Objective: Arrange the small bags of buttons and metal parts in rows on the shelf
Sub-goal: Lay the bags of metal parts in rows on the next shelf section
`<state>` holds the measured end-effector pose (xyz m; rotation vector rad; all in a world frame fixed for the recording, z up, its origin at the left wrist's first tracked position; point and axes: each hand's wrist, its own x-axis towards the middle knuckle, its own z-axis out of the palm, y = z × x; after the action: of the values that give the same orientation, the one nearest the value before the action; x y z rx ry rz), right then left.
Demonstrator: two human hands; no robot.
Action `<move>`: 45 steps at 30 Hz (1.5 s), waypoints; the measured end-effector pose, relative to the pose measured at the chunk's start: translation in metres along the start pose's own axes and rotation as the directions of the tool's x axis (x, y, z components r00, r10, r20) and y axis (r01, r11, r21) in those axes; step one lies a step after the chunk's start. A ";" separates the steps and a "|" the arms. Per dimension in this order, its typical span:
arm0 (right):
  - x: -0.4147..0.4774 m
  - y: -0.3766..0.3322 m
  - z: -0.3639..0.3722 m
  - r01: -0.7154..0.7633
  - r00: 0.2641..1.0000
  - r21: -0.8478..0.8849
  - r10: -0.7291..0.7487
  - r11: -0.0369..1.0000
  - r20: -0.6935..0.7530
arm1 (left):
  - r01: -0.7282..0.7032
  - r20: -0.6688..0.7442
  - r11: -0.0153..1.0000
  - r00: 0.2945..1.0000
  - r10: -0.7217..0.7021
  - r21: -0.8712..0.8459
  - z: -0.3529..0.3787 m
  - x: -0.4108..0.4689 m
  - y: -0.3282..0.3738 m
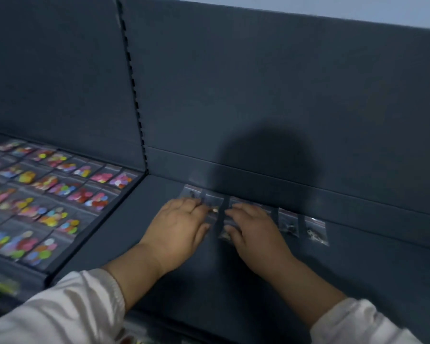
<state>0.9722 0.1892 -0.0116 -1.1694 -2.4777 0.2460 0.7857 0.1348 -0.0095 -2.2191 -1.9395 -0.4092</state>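
- shelf (358,281): dark blue-grey, in two bays. A slotted upright (134,90) runs up the back panel (258,83) where the bays meet.
- Left bay: bags of buttons (47,194), clear and filled with bright mixed colours. They lie flat in several close rows reaching the bay's right edge (too blurred to count).
- Right bay: bags of metal parts (288,223), small and clear, in a single row along the foot of the back panel. The two at the right end lie uncovered, just beside each other. The end bag (317,230) holds dark and silvery pieces. Those further left are largely covered by the hands, so their contents cannot be told, apart from a small brassy piece (215,209) showing between the hands.
- left hand (178,228): palm down, fingers stretched flat across the leftmost bags, thumb splayed toward the other hand, pressing rather than gripping.
- right hand (255,230): palm down just beside the left, fingers laid out flat over the middle bags. Its thumb touches a near bag (225,234) that lies a little forward of the row.
- left sleeve (60,311) and right sleeve (363,324): white, entering from the bottom edge.
- shadow (266,157): rounded, on the back panel directly above the hands.
- greenish bags (0,286): at the lower left edge below the left bay, blurred.
- pale wall (358,8): above the panel at top right.
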 end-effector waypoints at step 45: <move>0.258 -0.582 0.197 0.350 0.913 0.265 -0.391 0.898 0.119 | 0.679 -0.188 0.732 0.727 -0.661 0.052 -0.212 -0.324 -0.521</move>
<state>0.3324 0.0189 0.0629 -0.5804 -2.6649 0.5354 0.2125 -0.1606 0.0621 -1.2811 -2.5463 -0.5171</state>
